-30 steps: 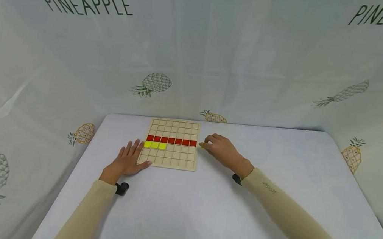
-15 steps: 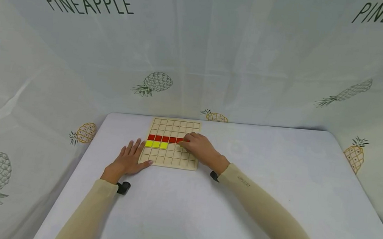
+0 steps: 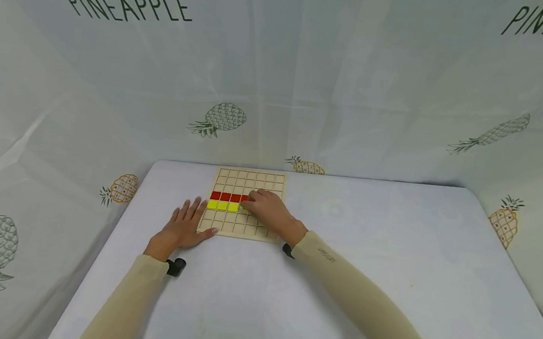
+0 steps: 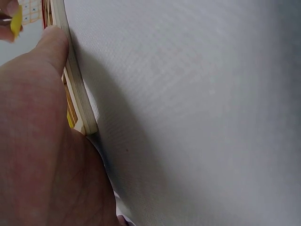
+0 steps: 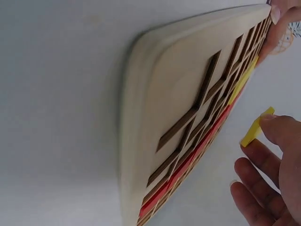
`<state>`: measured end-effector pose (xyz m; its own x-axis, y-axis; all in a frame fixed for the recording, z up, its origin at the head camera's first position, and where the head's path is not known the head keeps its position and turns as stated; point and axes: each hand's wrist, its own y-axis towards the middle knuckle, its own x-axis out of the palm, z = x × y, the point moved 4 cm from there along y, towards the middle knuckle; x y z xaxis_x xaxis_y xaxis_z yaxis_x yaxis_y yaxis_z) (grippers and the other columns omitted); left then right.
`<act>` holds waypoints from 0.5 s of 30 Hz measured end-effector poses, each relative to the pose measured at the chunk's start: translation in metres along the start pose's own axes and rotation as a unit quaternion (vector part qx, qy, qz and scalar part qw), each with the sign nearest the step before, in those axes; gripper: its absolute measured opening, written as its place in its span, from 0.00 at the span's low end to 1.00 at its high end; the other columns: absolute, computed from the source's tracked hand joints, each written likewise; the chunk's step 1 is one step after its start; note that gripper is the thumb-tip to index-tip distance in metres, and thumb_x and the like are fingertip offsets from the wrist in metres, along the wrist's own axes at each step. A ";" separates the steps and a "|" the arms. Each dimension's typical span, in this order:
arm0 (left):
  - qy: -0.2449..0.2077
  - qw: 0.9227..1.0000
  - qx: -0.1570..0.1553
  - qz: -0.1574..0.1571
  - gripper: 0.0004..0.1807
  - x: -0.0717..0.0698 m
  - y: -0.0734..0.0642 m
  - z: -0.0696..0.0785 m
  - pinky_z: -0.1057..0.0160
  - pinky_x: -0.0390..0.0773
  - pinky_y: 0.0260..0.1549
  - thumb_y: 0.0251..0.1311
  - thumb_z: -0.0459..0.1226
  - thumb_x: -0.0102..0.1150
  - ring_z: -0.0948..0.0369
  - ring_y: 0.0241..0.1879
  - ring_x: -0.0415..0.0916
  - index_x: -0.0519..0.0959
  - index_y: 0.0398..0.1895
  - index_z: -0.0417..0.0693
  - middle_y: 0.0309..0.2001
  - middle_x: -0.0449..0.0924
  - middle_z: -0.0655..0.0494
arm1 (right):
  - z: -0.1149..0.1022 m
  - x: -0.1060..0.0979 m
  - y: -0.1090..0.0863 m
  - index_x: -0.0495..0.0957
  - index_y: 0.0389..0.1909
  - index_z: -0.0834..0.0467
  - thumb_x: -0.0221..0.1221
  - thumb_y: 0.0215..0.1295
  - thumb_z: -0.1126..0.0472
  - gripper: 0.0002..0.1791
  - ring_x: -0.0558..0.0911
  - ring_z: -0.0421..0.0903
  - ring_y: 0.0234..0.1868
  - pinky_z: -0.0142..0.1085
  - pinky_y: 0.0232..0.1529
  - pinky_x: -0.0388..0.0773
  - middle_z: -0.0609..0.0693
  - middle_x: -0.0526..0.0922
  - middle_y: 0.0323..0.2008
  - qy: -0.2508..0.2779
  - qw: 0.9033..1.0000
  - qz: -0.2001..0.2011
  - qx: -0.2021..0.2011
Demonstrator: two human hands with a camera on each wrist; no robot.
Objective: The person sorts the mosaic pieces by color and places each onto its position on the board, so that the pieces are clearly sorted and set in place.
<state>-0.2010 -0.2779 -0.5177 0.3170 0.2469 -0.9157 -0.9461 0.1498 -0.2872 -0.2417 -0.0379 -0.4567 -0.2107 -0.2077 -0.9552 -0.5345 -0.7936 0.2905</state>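
A pale wooden grid board [image 3: 227, 228] lies near the table's far edge. Across it runs a row of red square tiles [image 3: 226, 197], its right part hidden behind my right hand. Just in front of that row, 3 yellow tiles [image 3: 222, 205] fill cells at the left. My left hand [image 3: 181, 230] rests with spread fingers at the board's left edge, its thumb along the front corner. Over the board, my right hand [image 3: 270, 212] pinches a yellow tile [image 5: 256, 127] between thumb and index finger. In the right wrist view this tile is tilted and raised above the cells.
The white table [image 3: 381, 244] extends to the right and in front of the board. Behind it hangs a pale cloth [image 3: 380, 93] printed with pineapples. Each wrist carries a small black camera, such as the left one [image 3: 175, 267].
My right hand has moved left from beside the board to over the row with the yellow tiles, carrying the yellow tile. My left hand has stayed on the board's edge.
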 end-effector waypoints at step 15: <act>0.006 1.000 0.000 0.000 0.56 0.001 0.001 -0.001 0.33 0.32 0.79 0.72 0.63 0.52 0.34 0.84 0.28 0.40 0.86 0.38 0.86 0.31 0.35 | -0.012 0.015 0.019 0.87 0.59 0.48 0.68 0.72 0.60 0.16 0.83 0.47 0.54 0.37 0.62 0.81 0.49 0.86 0.53 -0.059 0.992 -0.101 0.039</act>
<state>-0.2017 -0.2783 -0.5195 0.3155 0.2346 -0.9195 -0.9464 0.1490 -0.2867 -0.2454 -0.0632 -0.4660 -0.1851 0.0226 -0.9825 -0.6369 -0.7641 0.1024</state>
